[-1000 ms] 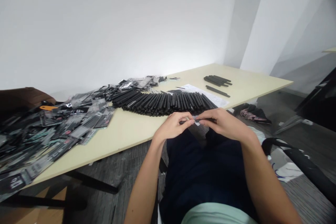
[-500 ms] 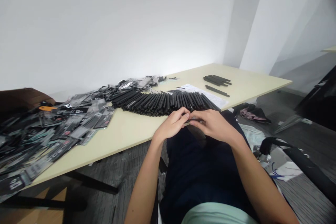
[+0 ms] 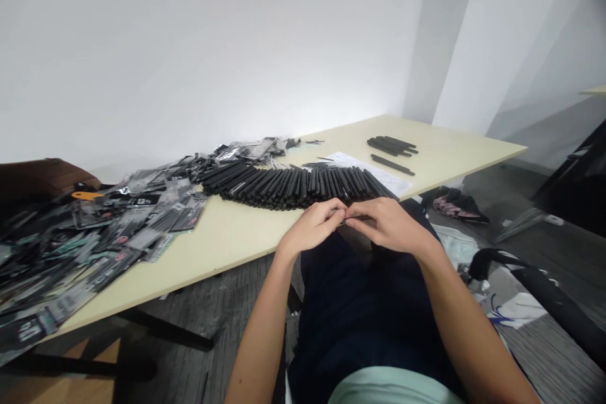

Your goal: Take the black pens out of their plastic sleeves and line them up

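Black piece (image 3: pixel 355 218) sits pinched between left hand (image 3: pixel 312 226) and right hand (image 3: pixel 391 224) fingers; I see a long rod row (image 3: pixel 293 188) centre, a smaller bundle (image 3: pixel 391 146) upper right.

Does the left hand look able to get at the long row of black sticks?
Probably yes: the left hand sits just before the row of black sticks, nothing between them, though it is working a small dark item with the right hand.
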Demonstrator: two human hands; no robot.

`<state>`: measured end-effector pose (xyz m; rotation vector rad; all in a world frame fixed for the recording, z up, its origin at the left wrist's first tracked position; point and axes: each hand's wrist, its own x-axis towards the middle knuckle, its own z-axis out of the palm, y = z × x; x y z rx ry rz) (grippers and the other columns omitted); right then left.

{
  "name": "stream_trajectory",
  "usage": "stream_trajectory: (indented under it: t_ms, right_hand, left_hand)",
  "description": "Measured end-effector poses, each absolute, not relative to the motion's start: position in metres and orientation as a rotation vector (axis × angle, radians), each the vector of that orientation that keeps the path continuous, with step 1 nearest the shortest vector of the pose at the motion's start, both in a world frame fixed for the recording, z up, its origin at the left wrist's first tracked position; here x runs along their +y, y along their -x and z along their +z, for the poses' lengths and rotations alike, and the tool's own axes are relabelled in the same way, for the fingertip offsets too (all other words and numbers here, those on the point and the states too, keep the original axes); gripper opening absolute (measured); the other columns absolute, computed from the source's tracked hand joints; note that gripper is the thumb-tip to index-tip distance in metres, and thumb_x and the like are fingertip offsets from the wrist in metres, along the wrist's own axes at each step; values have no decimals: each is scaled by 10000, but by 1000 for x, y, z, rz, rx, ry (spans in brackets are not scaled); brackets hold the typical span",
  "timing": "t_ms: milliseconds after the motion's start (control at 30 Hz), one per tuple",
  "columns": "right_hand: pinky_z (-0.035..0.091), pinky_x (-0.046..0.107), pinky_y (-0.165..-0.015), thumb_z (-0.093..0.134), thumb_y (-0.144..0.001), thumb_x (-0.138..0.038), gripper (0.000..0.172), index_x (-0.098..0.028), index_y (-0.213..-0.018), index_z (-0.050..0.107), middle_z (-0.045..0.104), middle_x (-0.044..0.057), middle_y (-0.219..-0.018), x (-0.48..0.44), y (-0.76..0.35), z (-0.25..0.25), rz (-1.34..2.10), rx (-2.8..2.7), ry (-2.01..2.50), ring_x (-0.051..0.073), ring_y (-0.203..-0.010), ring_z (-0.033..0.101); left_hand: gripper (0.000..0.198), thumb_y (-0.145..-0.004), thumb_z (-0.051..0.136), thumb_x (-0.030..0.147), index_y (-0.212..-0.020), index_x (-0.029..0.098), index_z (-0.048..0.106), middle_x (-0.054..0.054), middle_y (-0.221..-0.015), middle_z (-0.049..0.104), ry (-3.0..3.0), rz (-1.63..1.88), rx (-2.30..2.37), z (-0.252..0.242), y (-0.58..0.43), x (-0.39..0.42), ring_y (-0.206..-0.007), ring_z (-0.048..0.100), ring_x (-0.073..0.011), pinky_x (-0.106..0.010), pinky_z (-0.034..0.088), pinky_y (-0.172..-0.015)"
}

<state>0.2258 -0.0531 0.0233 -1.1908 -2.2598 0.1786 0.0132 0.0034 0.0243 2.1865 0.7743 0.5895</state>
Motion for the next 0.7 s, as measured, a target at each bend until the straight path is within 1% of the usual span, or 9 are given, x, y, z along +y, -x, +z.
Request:
stream_trajectory:
  t_ms: [133, 200, 300, 367, 433, 533, 600, 700]
  right_hand:
    - [423, 283, -720, 562, -1021, -321, 222, -219, -1044, 758, 795, 40, -905, -53, -231, 25, 168, -2272, 1199, 183, -734, 692]
    - [411, 282, -691, 562, -1015, -323, 226, -222, -1048, 761, 791, 38, -876, -54, -236, 27, 167, -2252, 1218, 178, -696, 677]
    - [396, 284, -648, 565, -1005, -340, 232, -225, -1018, 766, 767, 32, -800, -58, -247, 31, 172, -2199, 1272, 176, -649, 649]
    - [399, 285, -640, 567, -1002, -357, 239, -230, -995, 768, 756, 29, -778, -61, -253, 34, 184, -2172, 1296, 177, -640, 636]
    - [408, 286, -646, 571, -1002, -364, 239, -237, -997, 772, 762, 29, -797, -62, -256, 36, 200, -2161, 1301, 179, -651, 638]
    - [419, 286, -663, 582, -999, -349, 225, -242, -1012, 779, 773, 28, -825, -62, -255, 36, 228, -2178, 1290, 182, -678, 654]
    - [422, 285, -667, 591, -995, -335, 214, -243, -1018, 783, 777, 26, -826, -61, -252, 35, 247, -2184, 1287, 184, -685, 662]
    - [436, 289, -692, 606, -987, -314, 194, -241, -1029, 780, 790, 29, -870, -58, -249, 33, 265, -2171, 1301, 195, -734, 688]
  left_hand:
    - [353, -1052, 450, 434, -1048, 173, 687, -23, -863, 646, -2215, 595, 757, 25, -13, 4, -753, 562, -154, -237, 431, -683]
    - [396, -1060, 428, 452, -1018, 165, 699, -16, -825, 626, -2222, 608, 764, 25, -13, 4, -732, 536, -151, -235, 407, -658]
    - [466, -1063, 415, 497, -901, 155, 686, 7, -724, 558, -2215, 630, 783, 27, -15, 3, -673, 474, -138, -236, 355, -616]
    - [509, -1059, 411, 534, -845, 148, 666, 11, -705, 554, -2191, 628, 777, 27, -15, 3, -647, 453, -129, -241, 337, -603]
    - [522, -1054, 418, 553, -853, 144, 673, -2, -748, 610, -2170, 616, 749, 27, -16, 3, -666, 489, -131, -243, 357, -624]
    - [478, -1039, 474, 536, -885, 141, 694, -29, -842, 679, -2178, 601, 701, 27, -16, 3, -772, 580, -152, -243, 413, -710]
    - [455, -1034, 497, 518, -871, 139, 690, -34, -852, 684, -2199, 597, 692, 26, -15, 4, -804, 597, -160, -247, 423, -743]
    - [458, -1045, 472, 503, -823, 146, 654, -17, -797, 645, -2237, 612, 722, 26, -16, 4, -758, 566, -149, -250, 400, -714]
